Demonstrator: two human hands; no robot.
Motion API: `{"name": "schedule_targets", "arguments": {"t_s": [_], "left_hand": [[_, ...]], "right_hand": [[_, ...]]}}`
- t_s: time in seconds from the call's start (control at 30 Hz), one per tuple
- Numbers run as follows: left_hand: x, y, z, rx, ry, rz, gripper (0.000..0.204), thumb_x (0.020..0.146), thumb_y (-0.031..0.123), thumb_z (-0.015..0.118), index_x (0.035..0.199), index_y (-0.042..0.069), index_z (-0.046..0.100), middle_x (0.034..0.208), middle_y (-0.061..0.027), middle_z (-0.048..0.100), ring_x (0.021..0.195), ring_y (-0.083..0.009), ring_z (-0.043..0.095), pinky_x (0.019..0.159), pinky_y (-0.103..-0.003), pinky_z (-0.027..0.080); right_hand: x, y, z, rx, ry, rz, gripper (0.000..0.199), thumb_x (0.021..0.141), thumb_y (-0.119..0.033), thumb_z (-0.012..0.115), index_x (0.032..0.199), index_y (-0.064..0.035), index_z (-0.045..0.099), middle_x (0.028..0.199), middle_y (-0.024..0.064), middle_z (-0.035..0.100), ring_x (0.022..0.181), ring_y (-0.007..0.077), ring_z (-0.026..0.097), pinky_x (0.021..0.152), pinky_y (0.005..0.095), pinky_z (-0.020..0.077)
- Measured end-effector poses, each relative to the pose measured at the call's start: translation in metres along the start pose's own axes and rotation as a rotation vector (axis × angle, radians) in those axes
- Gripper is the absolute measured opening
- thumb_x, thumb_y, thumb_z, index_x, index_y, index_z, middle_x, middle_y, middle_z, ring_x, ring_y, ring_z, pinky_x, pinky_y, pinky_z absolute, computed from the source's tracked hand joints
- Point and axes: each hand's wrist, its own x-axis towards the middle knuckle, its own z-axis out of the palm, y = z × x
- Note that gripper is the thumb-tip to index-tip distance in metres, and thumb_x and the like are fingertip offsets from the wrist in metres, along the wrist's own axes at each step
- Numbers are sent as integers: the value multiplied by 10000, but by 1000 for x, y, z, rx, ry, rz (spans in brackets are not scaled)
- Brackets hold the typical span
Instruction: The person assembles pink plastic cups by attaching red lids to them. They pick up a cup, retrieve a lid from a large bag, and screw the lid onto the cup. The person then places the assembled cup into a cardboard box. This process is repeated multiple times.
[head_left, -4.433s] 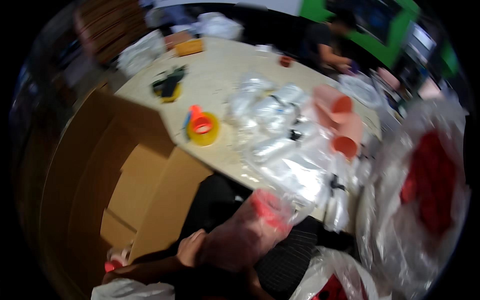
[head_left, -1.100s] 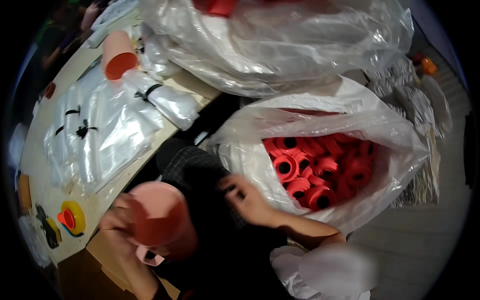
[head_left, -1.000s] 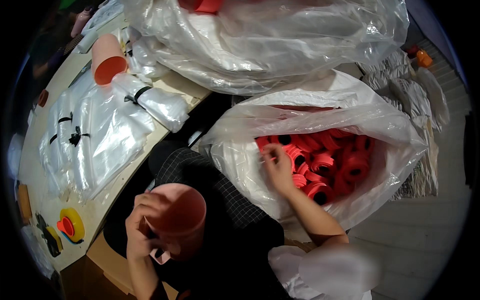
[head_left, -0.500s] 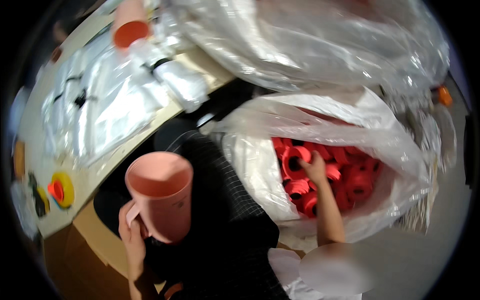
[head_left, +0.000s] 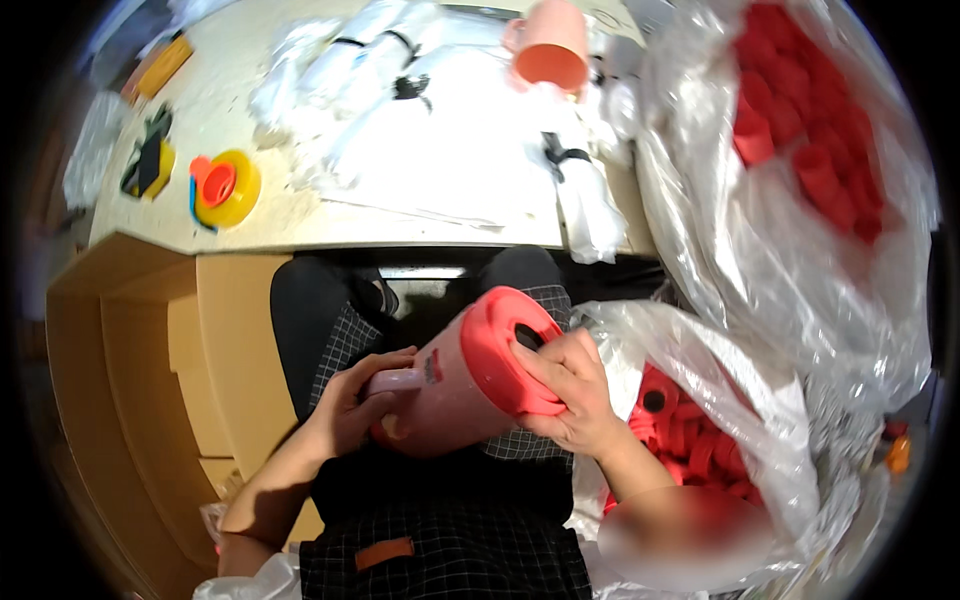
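Observation:
A large pink mug [head_left: 440,405] is held tilted above my lap, its top leaning up and to the right. My left hand [head_left: 350,400] is wrapped round its handle. A red lid [head_left: 492,350] with a black plug [head_left: 528,337] sits at the mug's mouth; whether it is fully seated I cannot tell. My right hand [head_left: 572,395] grips the lid's right side, thumb across its top. To the right, a clear plastic bag [head_left: 690,335] holds several similar red lids [head_left: 700,440].
Ahead is a table [head_left: 290,230] with bundled clear plastic sleeves [head_left: 590,205], another pink mug [head_left: 552,55] and a yellow disc [head_left: 240,190] with a red piece on it. At the left stands an open cardboard box [head_left: 140,370]. A big bag [head_left: 690,215] at upper right contains red parts [head_left: 800,100].
My right hand has left the bag with a red lid and brought it onto the mug. The mug is now tilted over my lap. The view has swung left.

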Motion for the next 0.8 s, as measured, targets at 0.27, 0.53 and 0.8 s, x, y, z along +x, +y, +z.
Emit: {"name": "schedule_targets", "arguments": {"t_s": [0.27,0.53,0.8], "left_hand": [[-13,-5,8,35,15,67,468,922,66,632,1368,8,506,1472,-218,494,1326,-278,525,1089,-378,420],[-33,20,36,207,89,64,475,909,26,626,1362,13,482,1524,-298,374,1361,-431,465,1094,-425,416],[-19,16,36,230,66,107,464,893,-6,625,1343,12,511,1476,-299,444,1368,-406,471,1086,-418,425]], "right_hand": [[-10,-16,13,-72,-5,93,652,919,-519,609,1310,3,624,916,100,552,858,277,493,795,382,429],[18,-17,-8,-19,-195,241,743,974,-563,482,1417,32,498,1146,188,540,1083,338,487,978,437,380],[55,15,24,221,115,-33,889,934,-688,436,1473,18,404,1515,211,404,1423,352,353,1179,436,252]]}}
